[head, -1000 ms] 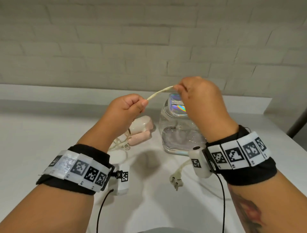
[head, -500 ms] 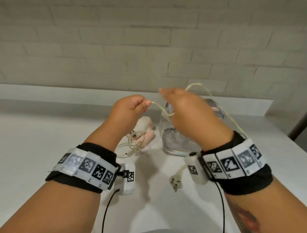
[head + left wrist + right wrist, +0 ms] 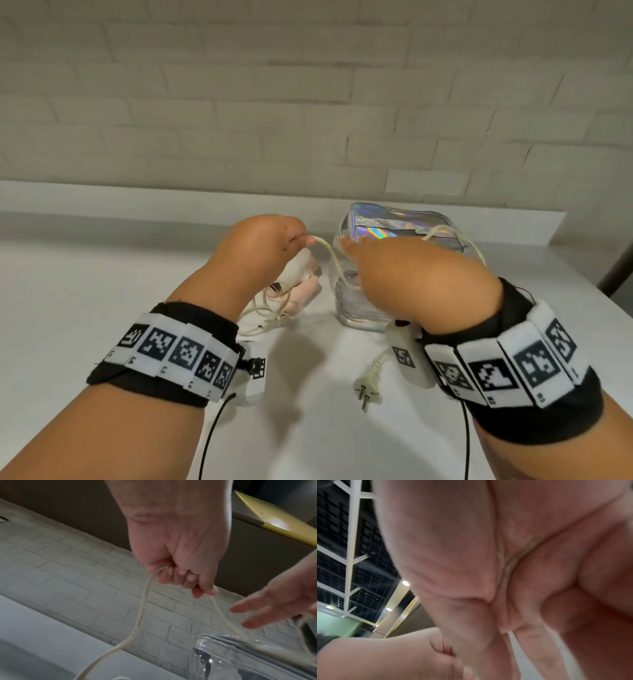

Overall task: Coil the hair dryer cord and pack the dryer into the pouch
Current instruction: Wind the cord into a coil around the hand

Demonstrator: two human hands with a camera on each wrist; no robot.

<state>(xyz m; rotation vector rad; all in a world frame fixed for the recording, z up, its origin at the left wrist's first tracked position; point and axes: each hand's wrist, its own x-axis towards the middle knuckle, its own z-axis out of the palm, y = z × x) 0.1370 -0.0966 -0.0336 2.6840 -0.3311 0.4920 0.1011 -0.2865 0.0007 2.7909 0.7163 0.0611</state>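
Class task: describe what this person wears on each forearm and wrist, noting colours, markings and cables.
Both forearms are bare. Each wrist has a black fabric band wrapped by a white segmented strap printed with black square fiducial markers. A small white camera module with its own marker hangs beneath each wrist, and a thin black cable trails from it. A tattoo shows on the right forearm.

No readable words or brand names are seen anywhere. Black-and-white square coded markers are carried on the white segmented wristbands point(image 3: 178, 356) point(image 3: 507, 370) over black cuffs. Tiny characters are printed beneath those markers, too small to be made out. Faint print along the cream flat cord point(image 3: 139, 616) stays illegible.
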